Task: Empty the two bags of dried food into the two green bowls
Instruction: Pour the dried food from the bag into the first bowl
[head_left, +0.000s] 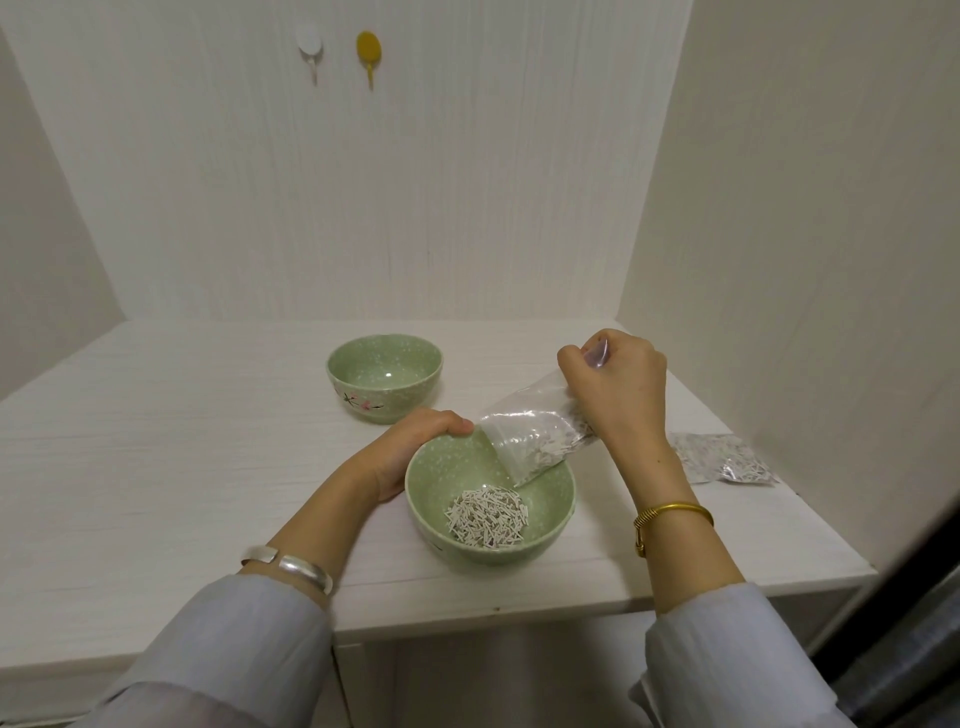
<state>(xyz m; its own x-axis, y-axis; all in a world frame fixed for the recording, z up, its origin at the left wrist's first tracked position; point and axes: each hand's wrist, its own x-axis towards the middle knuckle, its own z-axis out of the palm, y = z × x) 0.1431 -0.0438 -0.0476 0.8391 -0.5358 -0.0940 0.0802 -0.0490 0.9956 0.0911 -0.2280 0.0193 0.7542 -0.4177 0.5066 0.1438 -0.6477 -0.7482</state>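
Near the front edge of the white table (156, 467), the left hand (410, 447) is clamped on the far-left rim of the near green bowl (545, 499), thumb over the lip. A heap of pale dried-food sticks (488, 514) lies in the bottom of that bowl. The right hand (618, 384) is closed tight on the upper end of a clear plastic bag (530, 436), held tilted with its open mouth just inside the bowl's far-right rim; some sticks remain in the bag. The second green bowl (384, 376), with a pink flower pattern, stands further back, seemingly empty. The second bag (722, 457) lies flat by the right edge, apparently still full.
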